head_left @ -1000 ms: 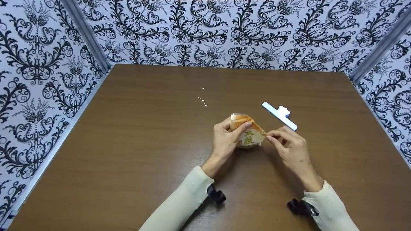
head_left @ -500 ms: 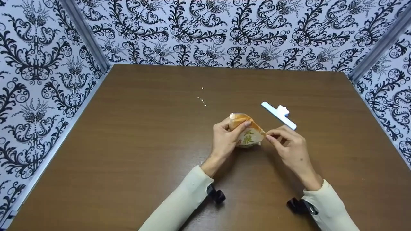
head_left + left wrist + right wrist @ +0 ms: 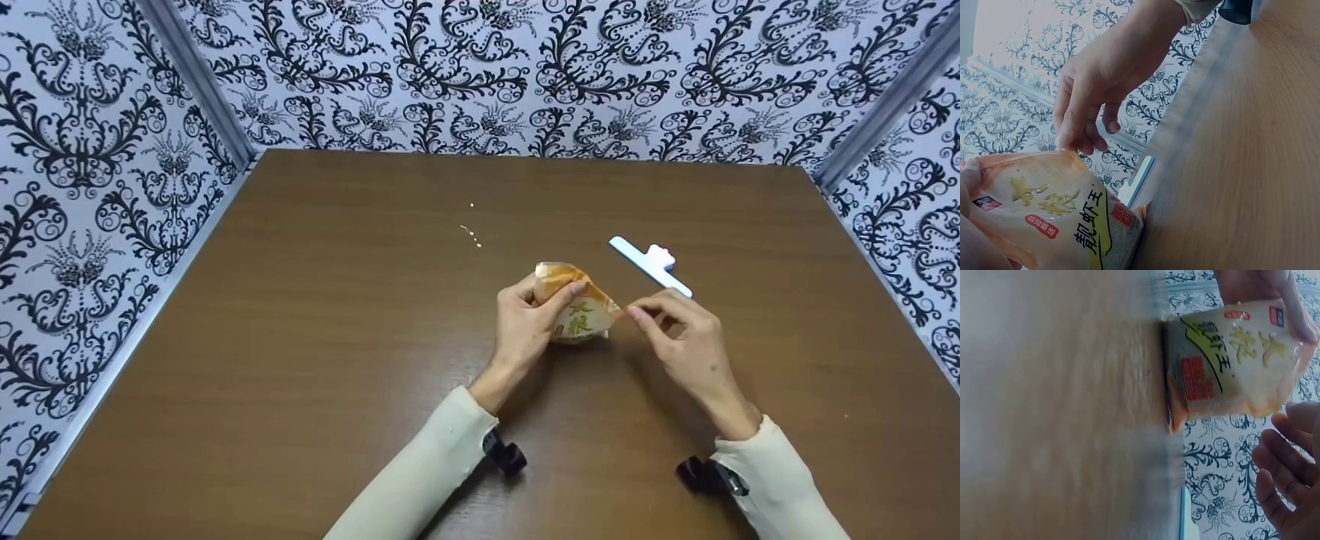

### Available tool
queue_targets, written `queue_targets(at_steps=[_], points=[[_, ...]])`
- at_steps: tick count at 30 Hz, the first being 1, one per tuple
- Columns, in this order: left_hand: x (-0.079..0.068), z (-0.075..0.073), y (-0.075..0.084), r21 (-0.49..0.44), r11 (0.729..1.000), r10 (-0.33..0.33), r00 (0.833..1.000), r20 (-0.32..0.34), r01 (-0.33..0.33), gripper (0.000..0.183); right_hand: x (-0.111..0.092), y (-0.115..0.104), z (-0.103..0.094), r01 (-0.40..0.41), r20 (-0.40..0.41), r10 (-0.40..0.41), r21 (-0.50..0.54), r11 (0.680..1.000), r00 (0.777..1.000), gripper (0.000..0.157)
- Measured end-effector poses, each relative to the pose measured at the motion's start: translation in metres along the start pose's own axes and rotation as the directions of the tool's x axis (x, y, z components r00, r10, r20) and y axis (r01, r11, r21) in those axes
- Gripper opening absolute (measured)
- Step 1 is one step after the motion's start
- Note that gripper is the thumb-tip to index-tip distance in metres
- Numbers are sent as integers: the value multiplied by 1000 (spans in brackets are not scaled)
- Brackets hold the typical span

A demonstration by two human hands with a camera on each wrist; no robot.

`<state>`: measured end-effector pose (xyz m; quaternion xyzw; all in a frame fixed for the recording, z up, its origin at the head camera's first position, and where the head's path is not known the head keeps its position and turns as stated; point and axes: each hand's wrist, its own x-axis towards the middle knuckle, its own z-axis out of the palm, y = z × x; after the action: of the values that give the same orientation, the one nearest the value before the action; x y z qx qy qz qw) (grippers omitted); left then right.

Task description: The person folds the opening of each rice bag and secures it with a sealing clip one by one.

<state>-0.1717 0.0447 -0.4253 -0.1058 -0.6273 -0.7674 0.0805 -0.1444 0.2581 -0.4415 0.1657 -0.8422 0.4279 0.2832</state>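
Observation:
My left hand [image 3: 525, 322] grips a small plastic food bag [image 3: 585, 319], thumb across its front and fingers hidden behind. The bag is cream and orange with green and black lettering, plainly seen in the left wrist view. It stands tilted above the table, its lower edge close to the wood. At the bag's upper right corner, the thumb and forefinger of my right hand [image 3: 686, 330] pinch the very tip. In the right wrist view the other fingers [image 3: 1283, 467] are spread loosely below the bag [image 3: 1230, 360].
A pale blue and white bag clip [image 3: 652, 262] lies on the brown table [image 3: 337, 300], just beyond my right hand. Several white crumbs [image 3: 472, 236] lie farther back. Patterned walls [image 3: 487, 75] enclose the table's back and sides.
My right hand has shifted slightly right, its fingertips farther out on the bag's corner. The left hand and the bag have stayed nearly still.

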Motion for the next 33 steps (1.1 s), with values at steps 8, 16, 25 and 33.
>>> queue_targets(at_steps=[8,16,25,33], points=[[0,-1,0,-3,1000,-14,1000,-6,14,19,11,8,-10,-46,-8,45,-60,997,999,4],[0,-2,0,13,1000,-6,1000,-2,6,18,24,23,-18,-115,-9,115,-159,981,993,9],[-1,-1,0,1,1000,-31,1000,-3,31,19,36,37,-24,-200,34,212,-227,953,977,20],[0,0,0,-11,1000,-16,1000,8,16,19,41,49,-26,-242,85,274,-275,931,958,29]])
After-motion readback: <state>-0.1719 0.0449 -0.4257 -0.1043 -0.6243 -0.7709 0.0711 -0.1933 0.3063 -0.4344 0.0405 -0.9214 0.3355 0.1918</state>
